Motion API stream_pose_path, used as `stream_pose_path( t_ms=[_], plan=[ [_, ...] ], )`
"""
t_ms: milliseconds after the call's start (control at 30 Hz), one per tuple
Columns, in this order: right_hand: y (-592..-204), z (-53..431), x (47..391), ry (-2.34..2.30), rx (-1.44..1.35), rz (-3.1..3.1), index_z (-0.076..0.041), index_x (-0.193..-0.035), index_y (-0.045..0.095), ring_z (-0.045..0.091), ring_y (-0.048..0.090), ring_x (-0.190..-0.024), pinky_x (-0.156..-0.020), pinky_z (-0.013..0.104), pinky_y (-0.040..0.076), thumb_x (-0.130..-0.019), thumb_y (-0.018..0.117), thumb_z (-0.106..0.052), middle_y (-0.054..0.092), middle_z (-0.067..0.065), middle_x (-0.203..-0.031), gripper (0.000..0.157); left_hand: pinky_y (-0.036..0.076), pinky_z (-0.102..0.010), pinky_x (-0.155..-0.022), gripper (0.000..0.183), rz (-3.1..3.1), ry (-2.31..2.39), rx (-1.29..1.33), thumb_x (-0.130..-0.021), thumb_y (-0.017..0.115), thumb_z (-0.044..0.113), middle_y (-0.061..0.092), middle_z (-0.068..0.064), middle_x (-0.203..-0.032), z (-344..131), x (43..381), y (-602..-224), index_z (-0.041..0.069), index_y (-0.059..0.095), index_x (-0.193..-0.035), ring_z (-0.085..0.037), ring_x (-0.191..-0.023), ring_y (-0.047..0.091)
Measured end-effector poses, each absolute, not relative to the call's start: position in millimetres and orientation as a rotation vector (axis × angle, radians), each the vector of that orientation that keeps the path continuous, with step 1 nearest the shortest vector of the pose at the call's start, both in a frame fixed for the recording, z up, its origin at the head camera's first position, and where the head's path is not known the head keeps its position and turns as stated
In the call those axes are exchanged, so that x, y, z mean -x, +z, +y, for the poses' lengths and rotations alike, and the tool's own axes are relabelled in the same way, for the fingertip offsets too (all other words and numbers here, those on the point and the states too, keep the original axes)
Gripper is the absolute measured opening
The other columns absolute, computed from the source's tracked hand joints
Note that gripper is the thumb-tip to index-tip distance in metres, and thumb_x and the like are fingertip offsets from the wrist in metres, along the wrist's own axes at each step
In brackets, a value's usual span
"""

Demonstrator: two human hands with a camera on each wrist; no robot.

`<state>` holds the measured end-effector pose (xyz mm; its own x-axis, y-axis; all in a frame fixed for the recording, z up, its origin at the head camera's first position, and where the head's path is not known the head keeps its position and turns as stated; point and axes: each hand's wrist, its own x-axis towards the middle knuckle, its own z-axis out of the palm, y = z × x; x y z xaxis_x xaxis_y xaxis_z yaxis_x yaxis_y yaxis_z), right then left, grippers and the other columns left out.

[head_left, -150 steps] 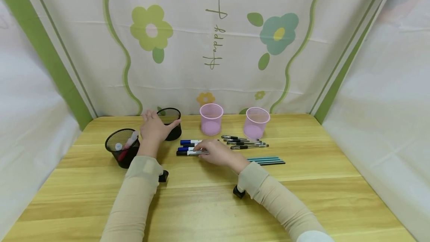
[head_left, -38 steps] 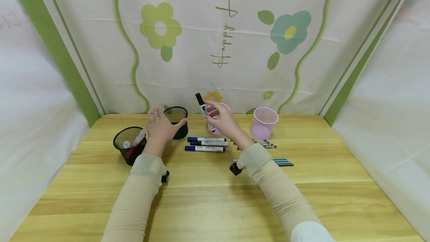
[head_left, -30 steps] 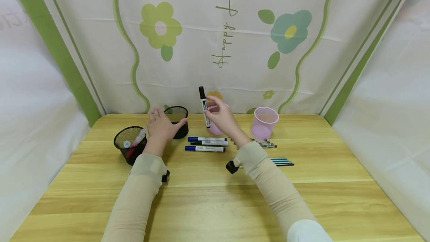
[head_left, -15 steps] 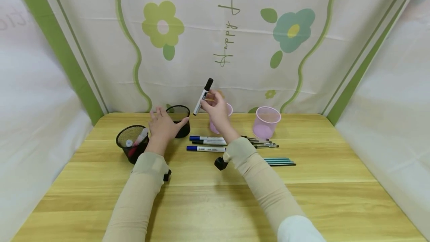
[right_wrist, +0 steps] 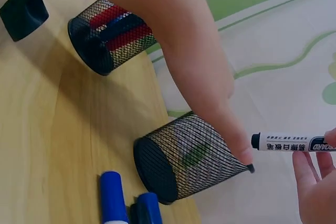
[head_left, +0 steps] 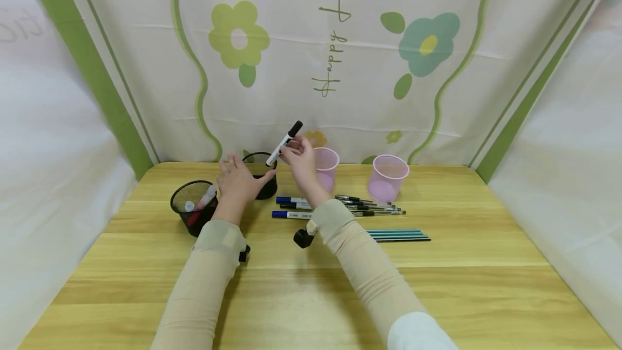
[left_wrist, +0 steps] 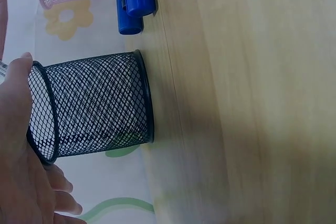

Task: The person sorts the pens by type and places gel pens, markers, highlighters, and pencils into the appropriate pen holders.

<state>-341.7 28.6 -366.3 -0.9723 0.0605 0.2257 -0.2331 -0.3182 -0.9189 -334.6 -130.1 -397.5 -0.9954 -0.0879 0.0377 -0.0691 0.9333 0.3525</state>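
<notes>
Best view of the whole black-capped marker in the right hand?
Head: the marker shows end to end, black cap included. Right wrist shows its lettering closer but crops the cap; left wrist shows at most a sliver.

The head camera looks forward and down from above, far enough back to take in the left hand (head_left: pixel 239 180), right hand (head_left: pixel 300 163), table (head_left: pixel 272 301) and curtain (head_left: pixel 291 47). The left wrist view, turned sideways with the table at its right, faces the back cup (left_wrist: pixel 94 106) closely. The right wrist view, tilted with the table at its left, also sees that cup near. All three share the back cup and left hand; head and right wrist share the front cup (right_wrist: pixel 126 48).
</notes>
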Motion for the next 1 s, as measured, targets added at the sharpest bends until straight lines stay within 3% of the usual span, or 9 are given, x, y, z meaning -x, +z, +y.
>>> stream_pose_path(
  t_ms=[433, 600, 767, 1000],
  plan=[
    [-380.9, 22.5, 343.8, 2.414, -0.153, -1.748, 0.012, -0.123, 0.059, 0.019, 0.064, -0.096, -0.096, 0.040, 0.055, -0.098, 0.064, 0.005, 0.057, 0.007, -0.103, 0.027, 0.014, -0.070, -0.117, 0.123, -3.027, -0.597, -0.137, -0.091, 0.045, 0.081, 0.001, -0.031, -0.166, -129.6, 334.3, -398.2, -0.011, 0.001, -0.159, -0.052, -0.151, -0.005],
    [-382.6, 23.0, 343.4, 2.401, -0.176, -1.758, 0.012, -0.126, 0.062, 0.031, 0.065, -0.101, -0.099, 0.045, 0.053, -0.100, 0.063, 0.002, 0.058, 0.005, -0.099, 0.027, 0.012, -0.071, -0.116, 0.123, -3.030, -0.609, -0.133, -0.091, 0.045, 0.081, -0.001, -0.031, -0.166, -130.7, 333.6, -396.7, -0.011, -0.001, -0.159, -0.053, -0.150, -0.007],
    [-384.7, 27.1, 343.9, 2.365, -0.196, -1.807, 0.012, -0.125, 0.063, 0.038, 0.065, -0.104, -0.096, 0.041, 0.055, -0.100, 0.062, 0.003, 0.059, 0.005, -0.098, 0.026, 0.012, -0.070, -0.116, 0.123, -3.033, -0.593, -0.133, -0.091, 0.044, 0.081, -0.002, -0.031, -0.166, -130.6, 334.5, -397.6, -0.011, -0.001, -0.159, -0.053, -0.150, -0.006],
    [-384.0, 37.0, 344.3, 2.314, -0.262, -1.893, 0.011, -0.125, 0.064, 0.020, 0.065, -0.095, -0.096, 0.041, 0.055, -0.100, 0.063, 0.003, 0.065, 0.013, -0.106, 0.027, 0.012, -0.070, -0.116, 0.123, -3.036, -0.575, -0.135, -0.091, 0.042, 0.082, -0.001, -0.030, -0.166, -131.3, 335.0, -398.5, -0.011, -0.001, -0.159, -0.053, -0.151, -0.005]
  ],
)
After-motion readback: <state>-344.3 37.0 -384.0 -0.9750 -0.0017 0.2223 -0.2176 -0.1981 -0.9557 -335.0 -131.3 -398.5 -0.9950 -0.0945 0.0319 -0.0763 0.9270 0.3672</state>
